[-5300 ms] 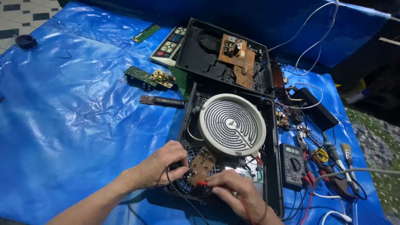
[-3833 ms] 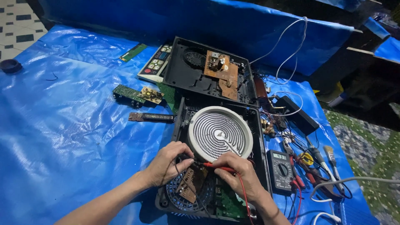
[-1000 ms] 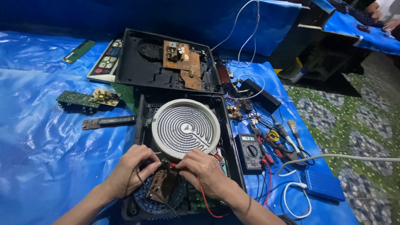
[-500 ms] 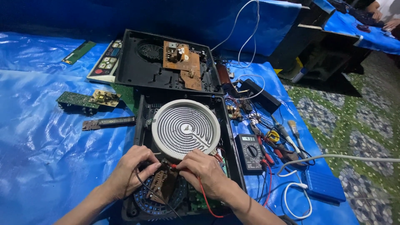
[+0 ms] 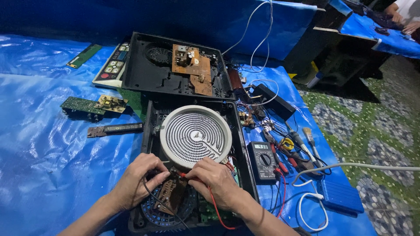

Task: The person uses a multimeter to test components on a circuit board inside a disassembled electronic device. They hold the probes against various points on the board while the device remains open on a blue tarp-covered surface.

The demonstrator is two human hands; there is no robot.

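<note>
Blue tarpaulin (image 5: 52, 144) covers the floor beneath your opened cooker base (image 5: 238, 144), white coil disc (image 5: 195, 134) and multimeter (image 5: 261, 161); your left hand (image 5: 139, 179) grips a black probe, right hand (image 5: 214, 181) pinching a red probe (image 5: 181, 175) on the brown circuit board (image 5: 169, 196).

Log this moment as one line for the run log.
left hand: holds black probe | right hand: holds red probe | both on brown circuit board | inside open black casing | multimeter at right

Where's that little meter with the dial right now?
The meter lies on the blue sheet right of the open black case, just beyond the right hand, with pliers and screwdrivers to its right.
</note>
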